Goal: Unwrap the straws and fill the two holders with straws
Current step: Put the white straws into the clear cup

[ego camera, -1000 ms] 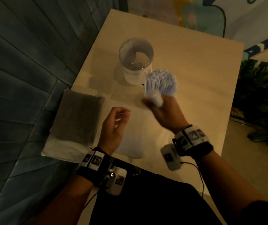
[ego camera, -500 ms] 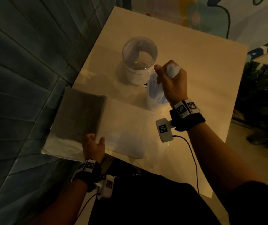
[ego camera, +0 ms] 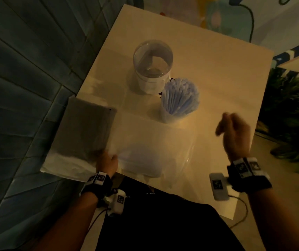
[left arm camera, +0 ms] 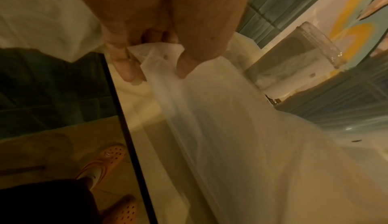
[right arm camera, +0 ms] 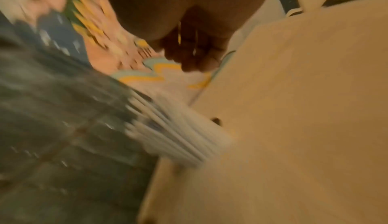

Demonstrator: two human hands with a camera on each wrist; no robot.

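A clear empty holder (ego camera: pixel 153 67) stands at the back of the table. Just in front and to its right, a second holder (ego camera: pixel 170 116) stands packed with white straws (ego camera: pixel 180 94); they show blurred in the right wrist view as straws (right arm camera: pixel 178 131). My left hand (ego camera: pixel 108 160) pinches the corner of the clear plastic wrapper (left arm camera: pixel 159 58) at the table's near edge; the wrapper (ego camera: pixel 145 142) lies flat in the middle. My right hand (ego camera: pixel 232 129) hovers to the right of the full holder, fingers loosely curled, holding nothing.
A grey flat pad (ego camera: pixel 85 129) on a white sheet lies at the table's (ego camera: pixel 217 69) left side. Dark tiled wall runs along the left. A plant (ego camera: pixel 290 105) stands on the floor to the right. Orange clogs (left arm camera: pixel 105 161) show under the table edge.
My right hand set the straw bundle into the nearer holder, let go and drew back to the right. My left hand moved to the near edge and took the wrapper's corner.
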